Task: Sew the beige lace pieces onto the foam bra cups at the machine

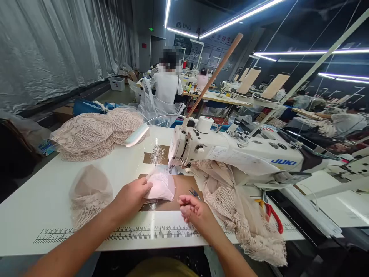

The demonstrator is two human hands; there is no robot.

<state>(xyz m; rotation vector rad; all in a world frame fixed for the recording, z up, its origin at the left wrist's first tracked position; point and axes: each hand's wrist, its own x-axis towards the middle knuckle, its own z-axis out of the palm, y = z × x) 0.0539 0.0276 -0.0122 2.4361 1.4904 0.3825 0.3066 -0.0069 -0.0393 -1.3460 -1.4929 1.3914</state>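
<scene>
My left hand (137,192) pinches the left edge of a pale pink lace-trimmed fabric piece (161,186), which lies in front of the sewing machine's needle area (170,169). To the right of this piece, my right hand (190,208) is held just above the brown work surface (184,186), its fingers curled together. Whatever may be between those fingers is too small to make out. Small dark thread snips (195,193) lie just beyond the right fingertips. A beige sheer lace piece (90,192) rests on the table left of my left forearm.
A white JUKI sewing machine (225,148) spans the table's right half. Beige lace fabric (242,215) bunches under its arm and hangs over the front edge, beside red-handled scissors (272,215). Stacked lace pieces (86,132) lie back left. A person (168,86) sits farther off.
</scene>
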